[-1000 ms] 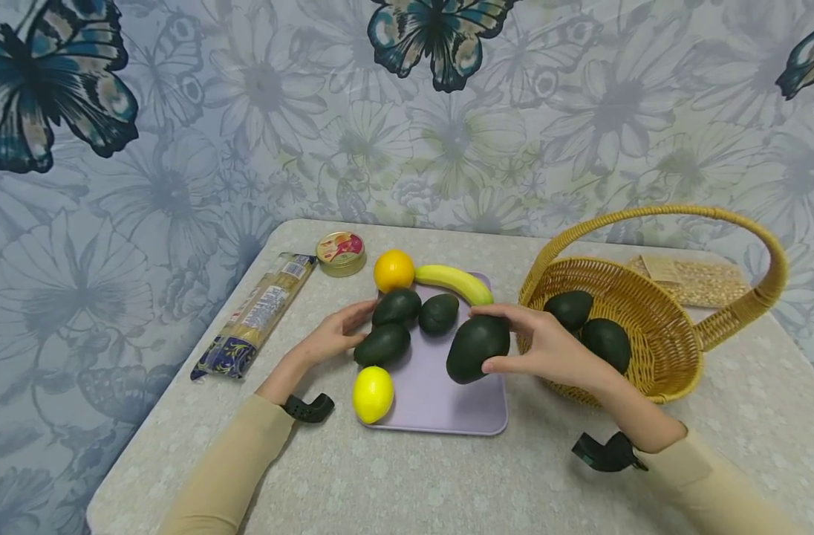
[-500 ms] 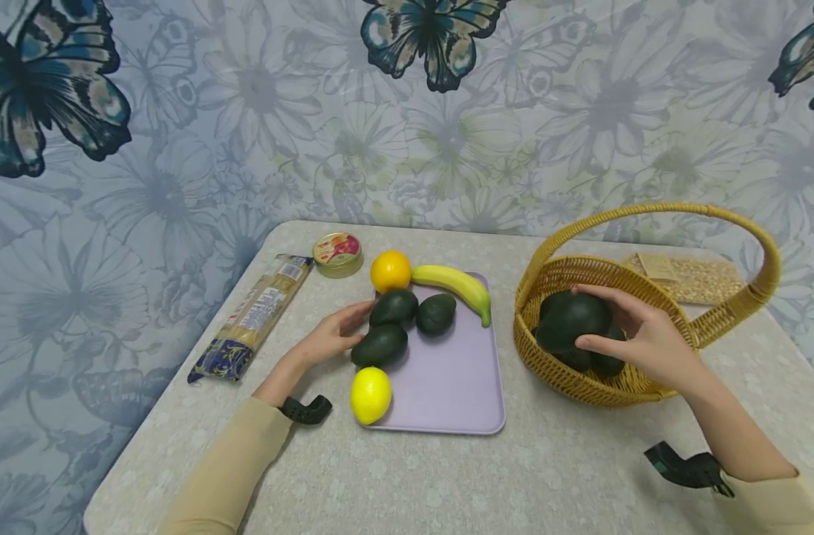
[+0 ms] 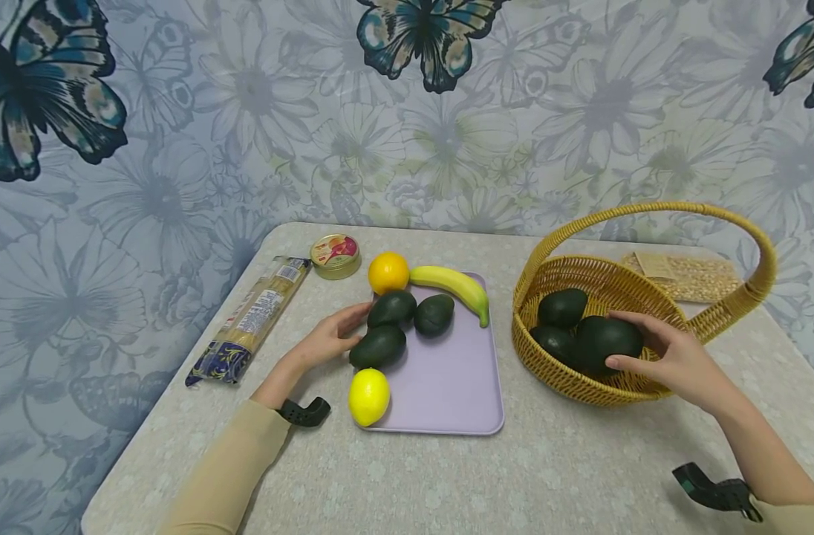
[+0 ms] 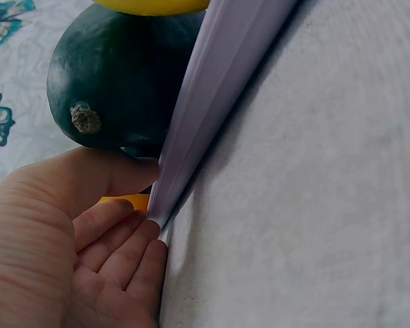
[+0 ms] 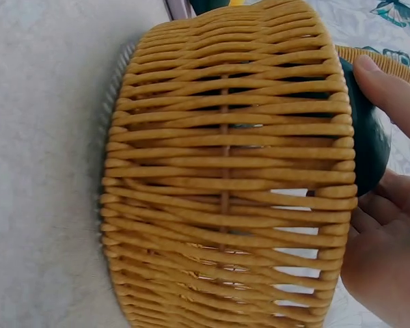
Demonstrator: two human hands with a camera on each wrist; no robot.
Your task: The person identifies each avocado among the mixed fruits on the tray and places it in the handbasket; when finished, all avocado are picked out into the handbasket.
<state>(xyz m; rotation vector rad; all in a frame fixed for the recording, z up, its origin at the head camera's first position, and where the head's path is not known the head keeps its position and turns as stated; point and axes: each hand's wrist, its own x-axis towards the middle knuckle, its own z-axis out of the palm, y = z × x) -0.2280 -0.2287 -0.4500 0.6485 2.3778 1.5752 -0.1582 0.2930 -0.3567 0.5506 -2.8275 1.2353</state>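
In the head view my right hand (image 3: 674,364) holds a dark green avocado (image 3: 606,345) inside the wicker basket (image 3: 567,385), thumb in front and fingers behind. Two more avocados (image 3: 562,307) lie beside it there. The right wrist view shows the held avocado (image 5: 371,137) partly behind the basket's woven side. My left hand (image 3: 330,338) rests at the left edge of the lilac tray (image 3: 447,394), its thumb and fingertips right at the rim (image 4: 205,89). Close to it on the tray are three avocados (image 3: 378,347) and a lemon (image 3: 369,397).
An orange (image 3: 388,273) and a banana (image 3: 454,288) lie at the tray's back. Farther left are a round tin (image 3: 336,256) and a bag of pasta (image 3: 249,319). Behind the basket, whose tall handle (image 3: 654,210) arches over it, lies a bag of grains (image 3: 701,279).
My right hand has carried an avocado from over the tray rightward and down into the basket, among the other two. My left hand has stayed at the tray's edge.
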